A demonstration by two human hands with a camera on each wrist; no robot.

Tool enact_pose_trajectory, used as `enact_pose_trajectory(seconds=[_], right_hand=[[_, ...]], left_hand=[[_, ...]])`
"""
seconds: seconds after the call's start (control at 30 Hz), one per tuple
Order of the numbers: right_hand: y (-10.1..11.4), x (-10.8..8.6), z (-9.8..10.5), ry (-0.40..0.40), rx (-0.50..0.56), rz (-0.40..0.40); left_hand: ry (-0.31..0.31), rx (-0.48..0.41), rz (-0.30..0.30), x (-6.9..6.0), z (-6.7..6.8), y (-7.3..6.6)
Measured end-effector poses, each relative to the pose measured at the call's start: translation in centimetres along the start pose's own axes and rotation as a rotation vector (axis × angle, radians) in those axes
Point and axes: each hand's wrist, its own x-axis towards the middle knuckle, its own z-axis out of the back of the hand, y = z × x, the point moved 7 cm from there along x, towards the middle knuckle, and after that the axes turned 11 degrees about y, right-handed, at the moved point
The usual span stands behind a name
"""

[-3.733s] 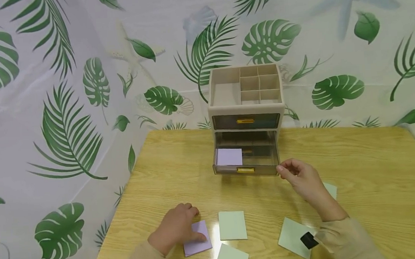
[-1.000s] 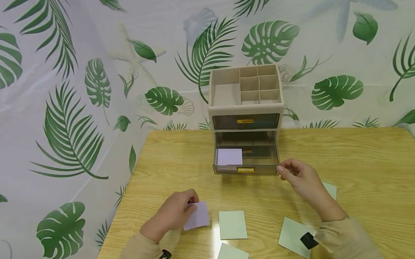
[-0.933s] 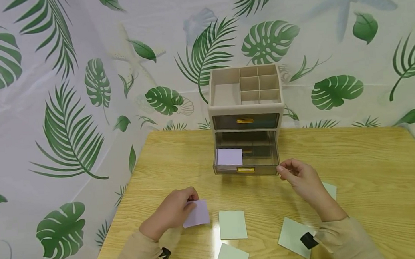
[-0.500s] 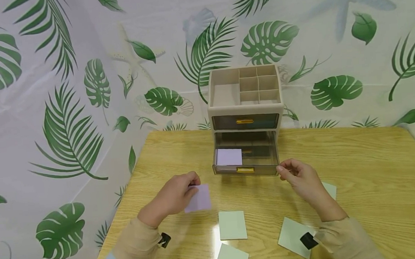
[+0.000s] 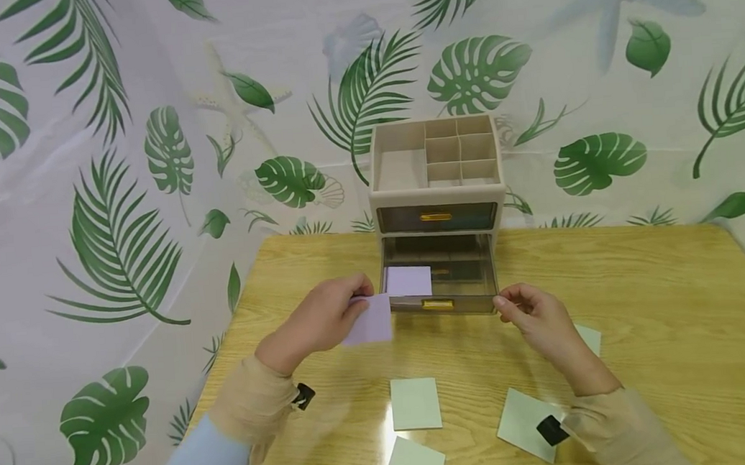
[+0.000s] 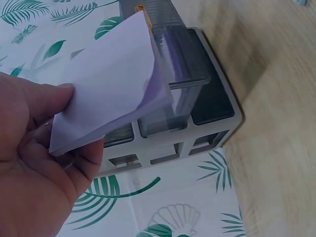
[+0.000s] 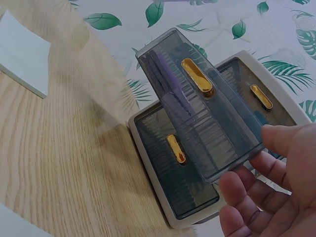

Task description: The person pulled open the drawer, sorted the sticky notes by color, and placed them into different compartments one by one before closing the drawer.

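My left hand [image 5: 326, 313] pinches a purple sticky note pad [image 5: 373, 320] between thumb and fingers, just off the front left corner of a pulled-out drawer [image 5: 468, 304]. In the left wrist view the pad [image 6: 106, 74] is tilted, with the thumb on its upper face and fingers beneath. Inside the smoky clear drawer, at its left, lies more purple note paper [image 5: 410, 281]. My right hand [image 5: 544, 327] holds the drawer's front right corner; the right wrist view shows the thumb and index finger pinching that edge of the drawer [image 7: 222, 128].
The drawer belongs to a beige desktop organizer [image 5: 435, 196] with divided top compartments and closed drawers above and below. Several pale green note pads lie on the wooden table [image 5: 662, 299], among them one pad [image 5: 415, 404] in front and another [image 5: 522, 424] beneath the right wrist.
My left hand has picked the purple pad up from the table and carried it forward and right to the drawer's left front corner. My right hand has stayed at the drawer.
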Motion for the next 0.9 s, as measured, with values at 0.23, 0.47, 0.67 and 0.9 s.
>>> enact_pose_trajectory(seconds=[0.23,0.47,0.67,0.9], right_hand=[[0.0,0.0,0.1,0.003,0.000,0.003],[-0.3,0.0,0.0,0.004,-0.004,-0.007],[-0.2,0.0,-0.1,0.006,0.008,-0.002],[-0.2,0.0,-0.1,0.011,0.017,0.007]], left_hand=[[0.027,-0.057,0.004,2.5,1.4,0.1],[0.058,-0.102,0.020,5.0,2.2,0.8],[0.055,-0.122,0.038,6.7,2.4,1.3],[0.077,-0.130,0.063,8.6,2.1,1.3]])
